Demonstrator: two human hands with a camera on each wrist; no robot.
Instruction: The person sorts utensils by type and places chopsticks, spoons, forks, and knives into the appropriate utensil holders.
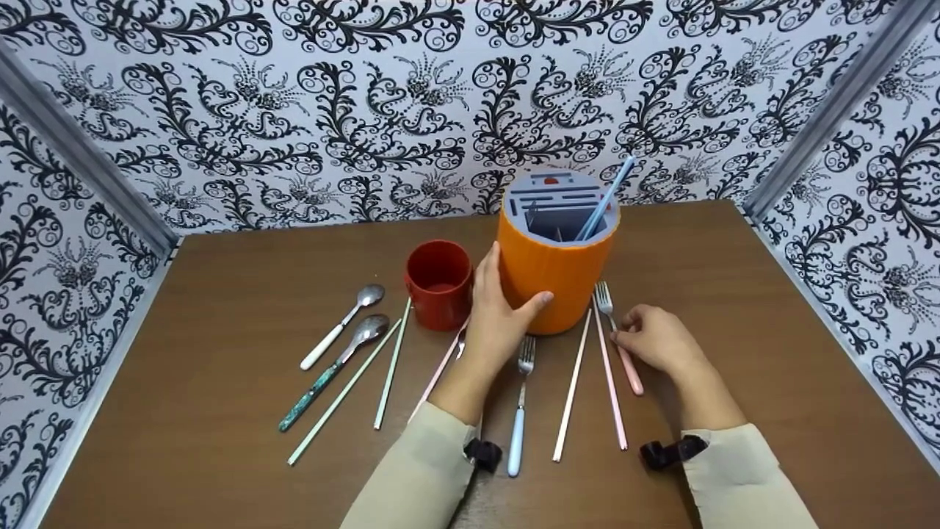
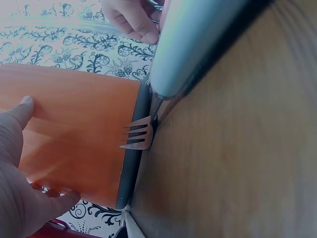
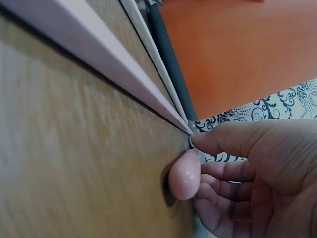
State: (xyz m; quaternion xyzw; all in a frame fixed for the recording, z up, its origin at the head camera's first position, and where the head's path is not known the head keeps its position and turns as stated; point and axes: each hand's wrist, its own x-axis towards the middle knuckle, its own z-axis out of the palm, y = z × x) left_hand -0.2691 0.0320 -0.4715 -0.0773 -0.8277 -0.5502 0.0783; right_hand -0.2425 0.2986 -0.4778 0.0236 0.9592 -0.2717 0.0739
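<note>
My left hand (image 1: 499, 316) holds the side of an upright orange utensil holder (image 1: 554, 286), thumb across its front and fingers round its left side. The holder's grey slotted top (image 1: 562, 192) has blue chopsticks (image 1: 609, 195) standing in it. With thumb and fingertips, my right hand (image 1: 659, 339) pinches a pink-handled fork (image 1: 630, 371) lying on the table, its tines toward the holder's base. Close on its left lie a pink chopstick (image 1: 611, 389) and a white one (image 1: 571, 389). A blue-handled fork (image 1: 518, 433) lies below the holder, near my left wrist.
A red cup (image 1: 439, 290) stands left of the holder. Farther left lie a white-handled spoon (image 1: 327, 345), a green-handled spoon (image 1: 316, 397) and pale green chopsticks (image 1: 345, 393). A pink chopstick (image 1: 437, 375) runs beside my left forearm. Patterned walls (image 1: 411, 95) bound the brown table (image 1: 220, 294).
</note>
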